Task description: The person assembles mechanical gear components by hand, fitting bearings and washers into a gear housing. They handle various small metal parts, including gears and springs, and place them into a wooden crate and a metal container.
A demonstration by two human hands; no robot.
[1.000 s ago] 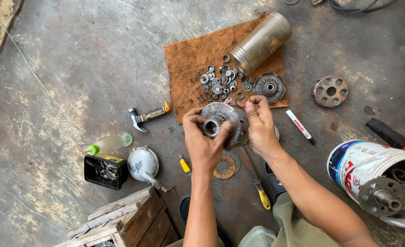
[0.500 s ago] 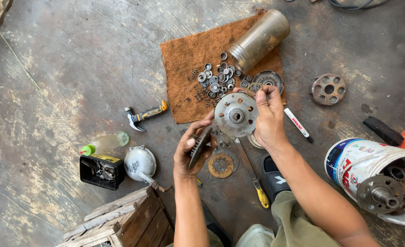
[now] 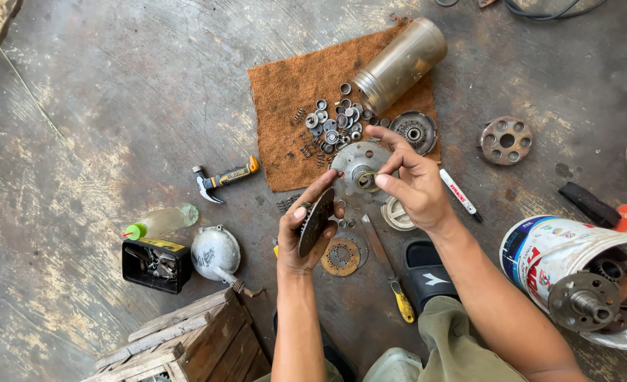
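One dark disc (image 3: 315,222) is gripped in the left hand (image 3: 306,233); one hub (image 3: 359,168) is pinched by the right hand (image 3: 416,185). Perhaps twenty washers (image 3: 334,124) are scattered on one brown mat (image 3: 292,92) over a stained concrete floor (image 3: 115,106).

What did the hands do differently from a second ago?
The two hands came apart. The left hand now holds a dark disc on edge, drawn toward the person; the right hand keeps the round metal hub by itself. The hammer, brown mat and bucket stayed put.
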